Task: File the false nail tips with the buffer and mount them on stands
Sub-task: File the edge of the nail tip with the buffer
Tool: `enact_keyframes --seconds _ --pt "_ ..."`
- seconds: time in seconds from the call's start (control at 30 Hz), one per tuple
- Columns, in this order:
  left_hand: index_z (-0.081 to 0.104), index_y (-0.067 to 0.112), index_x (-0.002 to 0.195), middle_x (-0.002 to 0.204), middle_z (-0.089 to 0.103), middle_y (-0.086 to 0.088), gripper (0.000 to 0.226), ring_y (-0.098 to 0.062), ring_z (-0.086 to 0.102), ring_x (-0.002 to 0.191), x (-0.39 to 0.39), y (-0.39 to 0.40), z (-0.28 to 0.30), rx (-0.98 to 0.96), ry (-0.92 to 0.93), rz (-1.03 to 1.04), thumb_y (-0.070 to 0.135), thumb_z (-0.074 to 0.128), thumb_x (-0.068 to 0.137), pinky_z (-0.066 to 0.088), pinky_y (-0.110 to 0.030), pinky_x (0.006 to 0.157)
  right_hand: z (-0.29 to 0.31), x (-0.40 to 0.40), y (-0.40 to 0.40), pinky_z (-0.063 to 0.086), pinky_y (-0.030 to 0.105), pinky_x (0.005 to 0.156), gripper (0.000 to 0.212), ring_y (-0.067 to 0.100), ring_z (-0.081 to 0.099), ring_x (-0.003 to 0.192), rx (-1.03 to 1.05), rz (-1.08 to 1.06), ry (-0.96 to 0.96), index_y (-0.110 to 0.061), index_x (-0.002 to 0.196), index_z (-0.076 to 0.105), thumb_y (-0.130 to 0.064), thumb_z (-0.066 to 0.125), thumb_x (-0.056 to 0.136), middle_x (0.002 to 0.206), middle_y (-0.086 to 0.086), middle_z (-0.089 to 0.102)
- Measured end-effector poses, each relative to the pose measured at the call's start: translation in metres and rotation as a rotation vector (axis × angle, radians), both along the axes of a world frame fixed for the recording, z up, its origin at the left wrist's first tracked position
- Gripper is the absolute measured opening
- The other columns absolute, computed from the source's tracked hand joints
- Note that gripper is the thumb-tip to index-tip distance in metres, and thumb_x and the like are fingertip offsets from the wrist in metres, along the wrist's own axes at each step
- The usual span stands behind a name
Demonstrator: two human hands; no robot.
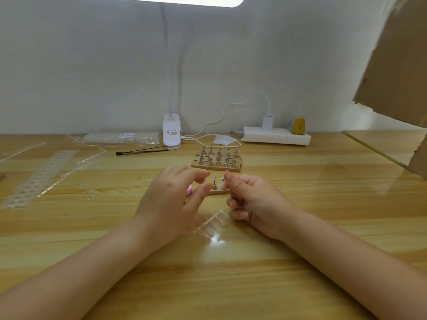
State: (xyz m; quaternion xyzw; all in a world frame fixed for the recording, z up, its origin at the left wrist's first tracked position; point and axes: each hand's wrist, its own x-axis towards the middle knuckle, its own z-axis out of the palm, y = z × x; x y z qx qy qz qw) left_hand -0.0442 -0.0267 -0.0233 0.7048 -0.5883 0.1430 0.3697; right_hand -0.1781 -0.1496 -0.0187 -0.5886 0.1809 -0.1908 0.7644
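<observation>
Two hands meet over the wooden table [300, 204]. At nine o'clock of centre, the left hand [168, 204] has loosely spread, motion-blurred fingers, and a pink buffer [189, 189] peeks out from under it; whether it is gripped I cannot tell. At three o'clock, the right hand [251, 202] is curled, thumb raised, and appears to pinch a nail tip [223, 185] against a small stand [214, 183]. At six o'clock lies a clear strip of nail tips [209, 221]. At twelve o'clock a rack of stands [217, 157] sits, then a lamp base [171, 132] and power strip [277, 136].
</observation>
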Motion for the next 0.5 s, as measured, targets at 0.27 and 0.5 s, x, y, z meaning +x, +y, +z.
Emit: enact_keyframes --seconds 0.27,0.5 --pt "0.074 0.025 0.092 0.082 0.065 0.022 0.024 -0.003 0.059 0.082 -0.0131 -0.0016 -0.0071 -0.153 0.164 -0.152 0.042 0.065 0.078 0.047 -0.027 0.074 -0.004 0.0007 0.0031 0.03 0.018 0.038 0.026 0.012 0.041 0.049 -0.143 -0.006 0.028 -0.017 0.064 0.067 -0.042 0.07 0.07 0.051 0.001 0.049" --pt "0.072 0.024 0.09 0.08 0.063 0.023 0.027 -0.002 0.059 0.081 -0.012 -0.0019 -0.0091 -0.14 0.173 -0.134 0.045 0.064 0.076 0.048 -0.021 0.073 -0.0066 0.0012 0.0046 0.032 0.019 0.039 0.033 0.015 0.041 0.049 -0.21 -0.03 0.036 -0.017 0.066 0.065 -0.049 0.069 0.069 0.051 0.001 0.049"
